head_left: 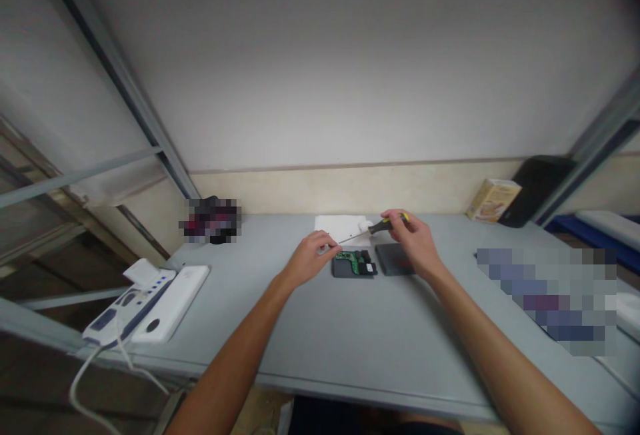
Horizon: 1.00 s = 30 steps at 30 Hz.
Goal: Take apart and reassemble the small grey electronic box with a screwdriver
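Note:
In my right hand [411,238] is a screwdriver [383,226] with a dark and yellow handle, its thin shaft pointing left. My left hand [316,254] is pinched at the screwdriver's tip; whatever lies between the fingertips is too small to make out. Just below the tip, an opened dark device [354,266] shows a green circuit board in its grey casing. A dark flat cover [393,258] lies to its right, partly behind my right hand. White paper [330,222] with a few small dark specks lies behind the device.
On the left of the grey table [310,342] are a white power strip [133,305] with a cable and a long white box [173,305]. A yellow box [493,200] and a black object [537,188] stand at the back right. Blurred items lie at both sides.

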Each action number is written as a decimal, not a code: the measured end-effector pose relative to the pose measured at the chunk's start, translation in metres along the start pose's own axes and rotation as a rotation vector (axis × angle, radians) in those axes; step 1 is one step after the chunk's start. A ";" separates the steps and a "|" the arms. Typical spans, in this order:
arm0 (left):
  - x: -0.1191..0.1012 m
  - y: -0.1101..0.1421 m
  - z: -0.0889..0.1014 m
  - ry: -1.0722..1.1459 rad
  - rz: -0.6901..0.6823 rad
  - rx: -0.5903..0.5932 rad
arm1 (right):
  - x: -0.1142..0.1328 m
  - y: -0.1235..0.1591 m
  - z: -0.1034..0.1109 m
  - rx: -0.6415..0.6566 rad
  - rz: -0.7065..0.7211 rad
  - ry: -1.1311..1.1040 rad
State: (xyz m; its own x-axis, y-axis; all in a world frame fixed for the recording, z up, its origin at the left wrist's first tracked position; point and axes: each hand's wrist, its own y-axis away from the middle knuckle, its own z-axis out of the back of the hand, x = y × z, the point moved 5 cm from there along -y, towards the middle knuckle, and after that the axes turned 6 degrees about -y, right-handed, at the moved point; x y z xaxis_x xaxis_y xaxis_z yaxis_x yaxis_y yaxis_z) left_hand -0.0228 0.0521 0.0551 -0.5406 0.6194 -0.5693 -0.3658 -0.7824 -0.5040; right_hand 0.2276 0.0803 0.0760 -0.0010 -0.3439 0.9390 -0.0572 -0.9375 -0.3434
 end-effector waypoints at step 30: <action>-0.004 0.000 0.001 0.030 0.008 -0.035 | 0.006 0.000 0.001 0.025 0.057 0.079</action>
State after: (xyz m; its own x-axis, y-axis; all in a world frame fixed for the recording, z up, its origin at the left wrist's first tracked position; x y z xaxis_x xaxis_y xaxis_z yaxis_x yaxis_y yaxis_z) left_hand -0.0215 0.0493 0.0581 -0.5201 0.6154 -0.5923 -0.3349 -0.7848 -0.5214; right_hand 0.2282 0.0780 0.0811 -0.0821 -0.3921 0.9162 -0.0298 -0.9180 -0.3955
